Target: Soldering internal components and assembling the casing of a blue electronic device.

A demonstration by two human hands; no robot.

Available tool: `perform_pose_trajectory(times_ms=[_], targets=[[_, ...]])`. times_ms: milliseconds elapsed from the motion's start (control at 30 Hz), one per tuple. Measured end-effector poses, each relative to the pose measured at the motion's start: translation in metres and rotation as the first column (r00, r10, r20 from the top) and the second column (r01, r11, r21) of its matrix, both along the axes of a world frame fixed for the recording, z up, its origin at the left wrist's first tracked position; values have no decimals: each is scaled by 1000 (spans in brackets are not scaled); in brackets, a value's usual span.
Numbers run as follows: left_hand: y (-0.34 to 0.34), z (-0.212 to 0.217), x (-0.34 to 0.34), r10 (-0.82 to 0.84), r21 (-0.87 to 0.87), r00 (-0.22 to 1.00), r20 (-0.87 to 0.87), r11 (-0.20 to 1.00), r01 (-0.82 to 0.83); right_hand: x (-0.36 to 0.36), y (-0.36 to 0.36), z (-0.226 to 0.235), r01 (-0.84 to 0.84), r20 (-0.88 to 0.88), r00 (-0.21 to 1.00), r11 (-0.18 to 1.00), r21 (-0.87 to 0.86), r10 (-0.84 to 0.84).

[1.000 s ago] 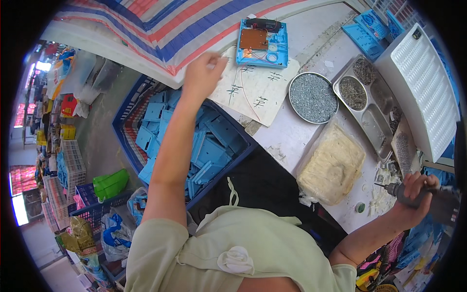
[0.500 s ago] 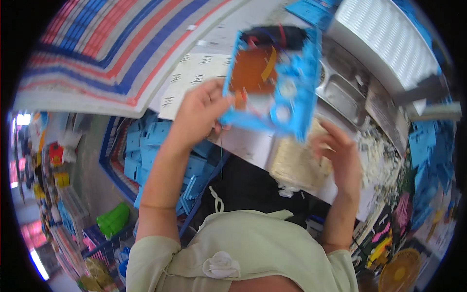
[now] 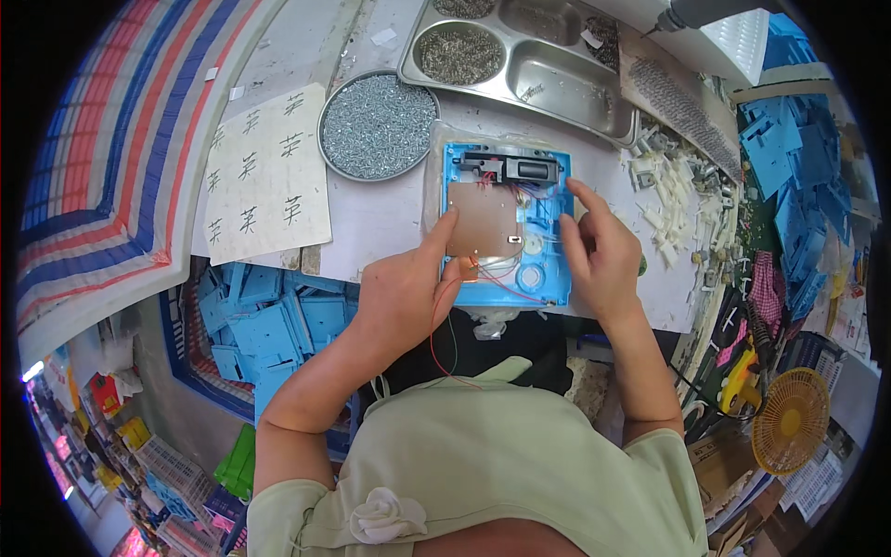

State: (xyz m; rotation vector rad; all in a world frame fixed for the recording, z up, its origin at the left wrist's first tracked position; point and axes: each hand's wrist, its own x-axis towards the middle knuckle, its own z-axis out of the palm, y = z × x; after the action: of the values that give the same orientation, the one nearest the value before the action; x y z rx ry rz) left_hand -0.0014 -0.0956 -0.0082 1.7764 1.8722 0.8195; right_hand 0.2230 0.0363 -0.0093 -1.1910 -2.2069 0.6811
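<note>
One open blue casing (image 3: pixel 492 298) lies at the middle of your frame, over clear plastic wrap (image 3: pixel 433 190) that shows past its left edge. Your left hand (image 3: pixel 404 292) holds that edge, its fingers closed in on it, while your right hand (image 3: pixel 605 260) has thumb and forefinger parted at the right edge; whether they press on it is hard to tell from here. Inside the casing sit a brown board (image 3: pixel 483 223) and, above it, a black module (image 3: pixel 534 170); thin wires (image 3: pixel 432 343) trail down past your left hand (the red one reaches your shirt (image 3: pixel 520 446)). Toward upper centre, a round dish (image 3: pixel 371 177) of silvery screws (image 3: pixel 379 125) stands beside a compartmented metal tray (image 3: pixel 568 88). Blue panels (image 3: pixel 274 330) fill a crate (image 3: pixel 218 395) at lower left.
</note>
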Motion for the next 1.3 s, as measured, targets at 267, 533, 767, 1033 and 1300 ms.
perform_pose_trajectory(times_ms=[267, 533, 767, 1033, 1300], targets=[[10, 7, -10, -164, 8, 984, -72, 986, 165, 0, 16, -4, -123, 18, 992, 984, 128, 122], [-34, 5, -8, -413, 16, 911, 19, 911, 413, -17, -17, 24, -535, 81, 845, 832, 147, 529], [-64, -23, -19, -207, -27, 954, 215, 976, 217, -31, -42, 13, -552, 119, 833, 820, 149, 540], [-77, -43, 3, -189, -46, 922, 337, 975, 217, -57, -61, 9, -513, 68, 858, 847, 142, 509], [-80, -71, 6, -473, -234, 764, 439, 761, 605, -63, -68, -1, -470, 130, 881, 872, 139, 454]])
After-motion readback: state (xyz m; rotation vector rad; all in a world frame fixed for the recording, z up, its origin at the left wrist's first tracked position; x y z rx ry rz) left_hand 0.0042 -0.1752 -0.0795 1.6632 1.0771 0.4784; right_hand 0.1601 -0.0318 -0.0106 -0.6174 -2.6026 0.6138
